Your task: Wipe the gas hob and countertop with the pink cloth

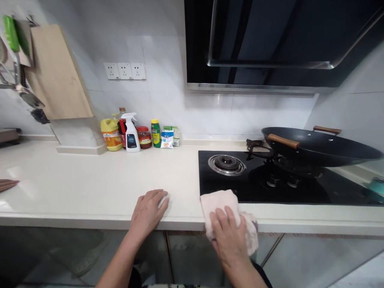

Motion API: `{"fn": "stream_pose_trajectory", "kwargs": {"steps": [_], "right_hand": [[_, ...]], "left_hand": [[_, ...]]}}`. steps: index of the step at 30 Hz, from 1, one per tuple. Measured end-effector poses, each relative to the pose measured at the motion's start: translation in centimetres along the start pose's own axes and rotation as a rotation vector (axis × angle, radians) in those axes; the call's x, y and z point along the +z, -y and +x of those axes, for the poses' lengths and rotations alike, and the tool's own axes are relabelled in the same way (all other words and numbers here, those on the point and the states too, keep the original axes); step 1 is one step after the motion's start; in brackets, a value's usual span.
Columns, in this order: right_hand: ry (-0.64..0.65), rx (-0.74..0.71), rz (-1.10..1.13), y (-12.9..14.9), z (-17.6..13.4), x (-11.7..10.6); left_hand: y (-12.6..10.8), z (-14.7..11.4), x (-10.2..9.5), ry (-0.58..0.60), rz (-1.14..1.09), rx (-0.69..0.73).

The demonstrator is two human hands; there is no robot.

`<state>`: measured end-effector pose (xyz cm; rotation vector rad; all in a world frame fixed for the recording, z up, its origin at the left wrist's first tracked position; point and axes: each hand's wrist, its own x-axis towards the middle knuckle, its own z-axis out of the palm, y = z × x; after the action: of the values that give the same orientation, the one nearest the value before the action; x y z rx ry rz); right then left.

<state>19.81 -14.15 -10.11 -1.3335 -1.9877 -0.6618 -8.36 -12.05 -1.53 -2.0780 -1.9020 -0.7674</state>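
at the far left, a green-handled utensil (11,34) and a cutting board (58,72) hang by the wall, above the back edge of the counter (75,180). below them, the fingertips of another person's hand (7,184) lie flat on the counter, coming in from its left end. along the back edge, near the wall's jutting corner, stand a yellow jug (111,134), a dark bottle (122,128) partly hidden, a white spray bottle (132,138), a red-lidded jar (144,138), a green bottle (155,134) with a yellow cap and a small blue-and-white packet (167,140), with a greenish packet (176,136) just behind it. three wall sockets (125,71) sit above.

nearer to me, the left hand (148,210) rests at the counter's front edge, loosely open, fingers a little bent. to its right, the right hand (229,236) grips a pale cloth (220,200), fingers bent over it; the cloth covers the front left corner of the stove (240,190) and drapes over the counter's front edge. a bare burner (227,165) lies near the stove's back left corner. a wok (336,154) with wooden handles sits towards the back right, beneath the dark range hood (270,48).
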Motion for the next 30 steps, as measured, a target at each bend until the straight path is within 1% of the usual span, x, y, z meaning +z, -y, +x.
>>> {"fn": "stream_pose_trajectory", "kwargs": {"steps": [2, 5, 8, 11, 14, 18, 20, 23, 26, 30], "right_hand": [[0.013, -0.056, 0.034, 3.2, 1.3, 0.5], [0.03, -0.161, 0.078, 6.4, 3.0, 0.8], [0.039, -0.243, 0.087, 8.3, 4.5, 0.9], [0.105, -0.302, 0.09, 9.3, 5.9, 0.9], [0.208, -0.352, 0.118, 9.7, 7.2, 0.3], [0.311, -0.4, 0.172, 9.0, 8.6, -1.8], [0.343, -0.4, 0.206, 8.5, 9.0, -3.1], [0.362, -0.356, 0.286, 7.9, 9.4, -4.5], [0.373, -0.291, 0.363, 7.5, 9.7, -4.9], [0.391, -0.218, 0.415, 7.0, 10.4, -4.3]], "left_hand": [[0.0, 0.0, 0.0, 0.0, 0.006, -0.002], [0.1, -0.1, 0.1, -0.003, 0.01, 0.024], [0.4, -0.1, 0.4, -0.017, 0.002, 0.051], [0.7, -0.1, 0.7, -0.035, -0.002, 0.055], [0.6, -0.1, 0.7, -0.04, -0.001, 0.05], [0.4, -0.2, 0.4, -0.031, -0.003, 0.042], [0.3, -0.3, 0.3, -0.028, 0.001, 0.04], [0.3, -0.3, 0.3, -0.028, -0.006, 0.042], [0.4, -0.4, 0.3, -0.029, -0.025, 0.045], [0.3, -0.5, 0.2, -0.032, -0.02, 0.049]]}}
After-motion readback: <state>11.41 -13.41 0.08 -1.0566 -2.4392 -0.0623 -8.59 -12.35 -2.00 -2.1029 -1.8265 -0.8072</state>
